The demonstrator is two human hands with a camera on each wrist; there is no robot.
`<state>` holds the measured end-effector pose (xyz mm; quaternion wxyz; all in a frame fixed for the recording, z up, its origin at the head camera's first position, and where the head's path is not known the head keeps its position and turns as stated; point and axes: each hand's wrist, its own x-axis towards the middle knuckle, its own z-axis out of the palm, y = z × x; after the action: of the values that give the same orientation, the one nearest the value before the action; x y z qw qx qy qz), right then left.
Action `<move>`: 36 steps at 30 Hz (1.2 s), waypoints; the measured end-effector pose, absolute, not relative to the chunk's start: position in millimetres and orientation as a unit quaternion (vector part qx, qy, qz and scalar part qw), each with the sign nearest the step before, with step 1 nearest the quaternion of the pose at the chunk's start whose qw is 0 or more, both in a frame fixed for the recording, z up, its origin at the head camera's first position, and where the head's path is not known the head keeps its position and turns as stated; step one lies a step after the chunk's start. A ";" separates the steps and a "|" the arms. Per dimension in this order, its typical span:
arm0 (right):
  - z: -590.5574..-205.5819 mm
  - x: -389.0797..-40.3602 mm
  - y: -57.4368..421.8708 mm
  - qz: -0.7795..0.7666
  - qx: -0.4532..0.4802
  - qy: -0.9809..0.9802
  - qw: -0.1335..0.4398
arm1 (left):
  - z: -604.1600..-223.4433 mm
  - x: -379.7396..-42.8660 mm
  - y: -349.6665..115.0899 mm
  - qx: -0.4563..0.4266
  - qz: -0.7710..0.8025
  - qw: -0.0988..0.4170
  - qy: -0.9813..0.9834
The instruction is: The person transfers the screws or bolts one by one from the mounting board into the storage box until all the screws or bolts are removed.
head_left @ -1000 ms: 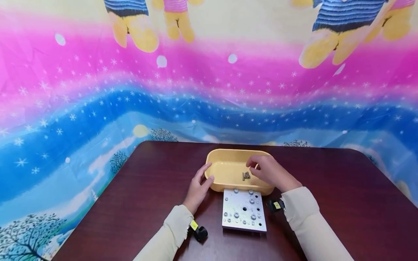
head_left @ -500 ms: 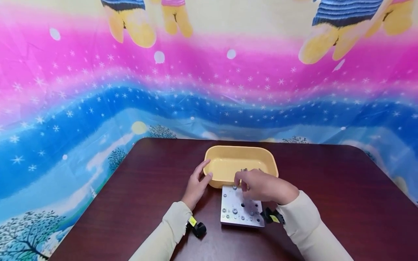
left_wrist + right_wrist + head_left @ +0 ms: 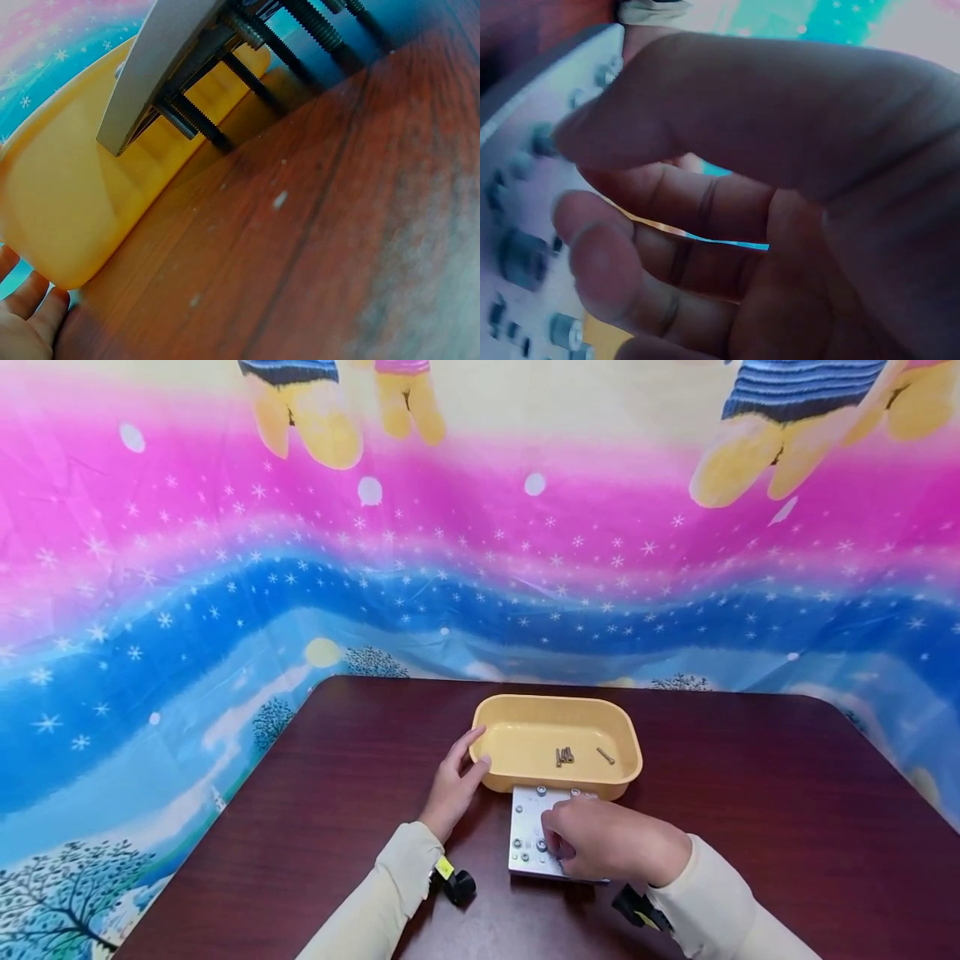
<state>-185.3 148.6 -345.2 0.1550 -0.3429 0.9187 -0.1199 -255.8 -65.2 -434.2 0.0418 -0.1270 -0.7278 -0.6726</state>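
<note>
In the head view, my right hand point(image 3: 615, 839) is over a silver metal plate point(image 3: 527, 818) with several socket-head screws in it. Its thumb and index finger pinch the head of one screw point(image 3: 544, 139) near the plate's edge, while the other fingers curl beneath. My left hand point(image 3: 453, 789) rests its extended fingers and thumb against the left end of a yellow plastic tray point(image 3: 555, 783). Inside the tray lie a small cluster of loose screws point(image 3: 564, 757) and one separate screw point(image 3: 605, 755). Threaded shanks point(image 3: 196, 120) stick out under the plate in the left wrist view.
The plate stands against the tray's near side on a dark red-brown table point(image 3: 360, 777). A black wrist camera point(image 3: 457, 887) hangs at the left cuff, another point(image 3: 637, 908) at the right. A printed cloth point(image 3: 480, 568) hangs behind the table.
My right hand has moved from above the tray toward me, down to the plate's near right part. The separate screw in the tray is now in plain view. The left hand stays at the tray.
</note>
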 end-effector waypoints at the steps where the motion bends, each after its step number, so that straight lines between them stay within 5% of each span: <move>1: -346.3 -184.9 148.2 -0.117 -0.342 0.919 0.154 | -434.1 -256.3 -65.1 -0.128 -0.673 0.043 -0.727; 36: -363.0 -175.6 147.0 -0.113 -0.353 0.925 0.082 | -433.7 -249.8 -64.8 -0.126 -0.664 0.042 -0.735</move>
<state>-175.6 147.0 -363.0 0.0824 -0.3526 0.9252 -0.1132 -249.8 -64.8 -433.7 0.0425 -0.1262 -0.7354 -0.6644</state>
